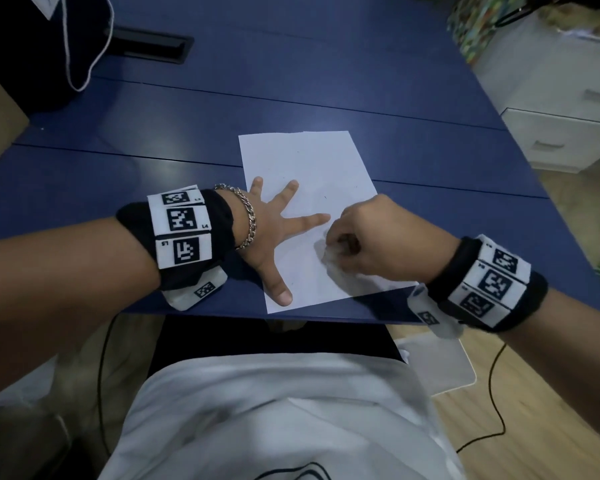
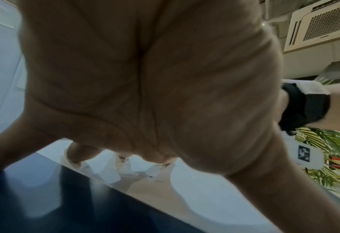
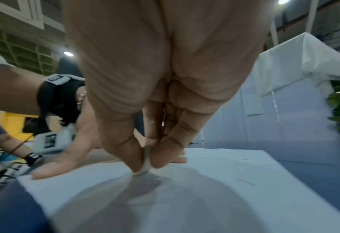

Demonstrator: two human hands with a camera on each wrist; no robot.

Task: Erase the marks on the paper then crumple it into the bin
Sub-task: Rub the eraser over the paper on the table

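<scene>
On the blue tabletop [image 1: 187, 133], head view: paper [image 1: 309, 161] near the front edge; left hand [image 1: 271, 230] spread flat on it. Left wrist view: splayed fingers [image 2: 3, 151] press down. Right wrist view: right hand [image 3: 155, 94] pinches an eraser [image 3: 145, 167] against the paper.

Blue table [image 1: 291, 81] fills the centre. Black cable slot [image 1: 146, 45] set into its top at 11 o'clock. White drawer unit [image 1: 551, 98] off the table at 2 o'clock. Black cable [image 1: 492, 403] trails over wood floor [image 1: 551, 427] at 4 o'clock.
</scene>
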